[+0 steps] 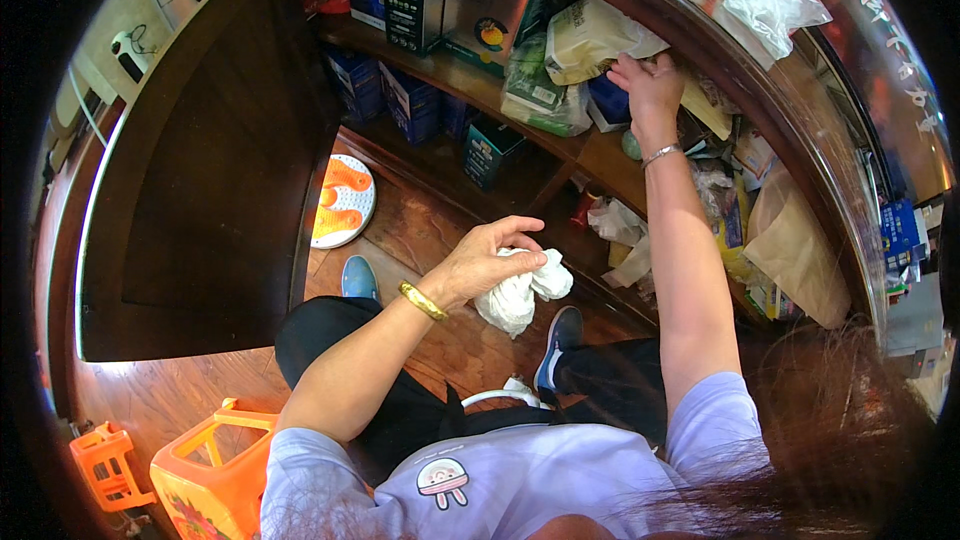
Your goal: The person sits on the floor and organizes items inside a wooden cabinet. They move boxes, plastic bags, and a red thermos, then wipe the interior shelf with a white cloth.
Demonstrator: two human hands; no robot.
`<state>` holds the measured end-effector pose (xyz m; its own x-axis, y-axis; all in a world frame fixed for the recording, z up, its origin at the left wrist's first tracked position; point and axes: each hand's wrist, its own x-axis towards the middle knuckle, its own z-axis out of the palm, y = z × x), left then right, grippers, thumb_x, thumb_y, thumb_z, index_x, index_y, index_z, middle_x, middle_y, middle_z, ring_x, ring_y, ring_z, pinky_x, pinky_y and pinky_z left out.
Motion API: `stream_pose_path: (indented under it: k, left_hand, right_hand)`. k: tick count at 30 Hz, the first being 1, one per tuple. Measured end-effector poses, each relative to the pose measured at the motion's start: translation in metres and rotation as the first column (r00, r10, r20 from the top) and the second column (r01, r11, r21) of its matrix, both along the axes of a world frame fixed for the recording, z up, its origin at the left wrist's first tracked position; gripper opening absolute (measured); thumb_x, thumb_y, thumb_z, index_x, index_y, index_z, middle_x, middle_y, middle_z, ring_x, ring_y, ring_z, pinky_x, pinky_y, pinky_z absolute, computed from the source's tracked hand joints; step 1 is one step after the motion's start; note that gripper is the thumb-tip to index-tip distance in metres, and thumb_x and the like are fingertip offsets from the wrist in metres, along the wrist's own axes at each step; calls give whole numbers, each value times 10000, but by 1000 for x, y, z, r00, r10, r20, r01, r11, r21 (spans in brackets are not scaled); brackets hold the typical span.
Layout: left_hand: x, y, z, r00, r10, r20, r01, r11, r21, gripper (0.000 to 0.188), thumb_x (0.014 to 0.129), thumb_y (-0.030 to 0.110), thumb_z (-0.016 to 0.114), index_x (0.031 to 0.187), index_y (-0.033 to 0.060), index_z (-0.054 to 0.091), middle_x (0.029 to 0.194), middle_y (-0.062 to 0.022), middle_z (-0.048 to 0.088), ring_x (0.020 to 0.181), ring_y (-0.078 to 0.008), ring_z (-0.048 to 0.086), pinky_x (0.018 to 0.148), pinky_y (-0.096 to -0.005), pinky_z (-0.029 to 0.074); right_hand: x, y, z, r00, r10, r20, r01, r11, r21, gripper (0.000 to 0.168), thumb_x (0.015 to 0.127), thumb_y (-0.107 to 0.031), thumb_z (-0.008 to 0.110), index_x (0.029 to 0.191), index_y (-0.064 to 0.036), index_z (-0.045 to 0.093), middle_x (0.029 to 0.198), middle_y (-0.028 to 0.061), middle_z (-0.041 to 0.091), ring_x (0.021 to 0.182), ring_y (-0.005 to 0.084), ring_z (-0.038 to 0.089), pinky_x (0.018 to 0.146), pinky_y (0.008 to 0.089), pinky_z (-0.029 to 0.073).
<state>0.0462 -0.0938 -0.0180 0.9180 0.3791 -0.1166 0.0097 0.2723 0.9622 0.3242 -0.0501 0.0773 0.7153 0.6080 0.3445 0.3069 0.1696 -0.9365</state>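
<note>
My left hand (491,259) holds a crumpled white cloth or soft plastic bundle (517,300) between thumb and fingers, above the wooden floor. My right hand (651,86) reaches into the open dark wooden cabinet. Its fingers are at the lower edge of a beige plastic packet (596,37) on the upper shelf (442,75); whether they grip it is hidden. Below that packet lies a clear plastic bag with green contents (540,86). A dark blue box (609,101) sits just left of my right wrist.
Dark boxes (491,11) stand on the upper shelf, and blue boxes (409,101) on the lower one. The cabinet door (202,165) hangs open at left. A brown paper bag (799,240) leans at right. An orange stool (217,457) and a white-orange foot disc (345,199) are on the floor.
</note>
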Motion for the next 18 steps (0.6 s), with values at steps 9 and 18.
stream_pose_path:
  k: [9,18]
  left_hand:
    - [5,1,-5,978,176,-109,-183,981,-64,430,859,171,653,1225,0,509,1029,-66,602,935,-110,566,817,-233,456]
    - [2,-2,4,942,305,-141,-313,949,-40,325,853,144,652,1133,2,567,972,-50,594,881,-100,551,758,-219,452]
  right_hand:
    - [4,-19,-24,967,-51,249,66,996,-54,547,865,-53,599,1335,66,346,1078,159,627,894,171,624,795,265,503]
    - [-13,-182,-181,907,180,-381,-399,659,-638,366,889,-167,594,1209,-3,526,954,74,626,749,126,598,587,268,513]
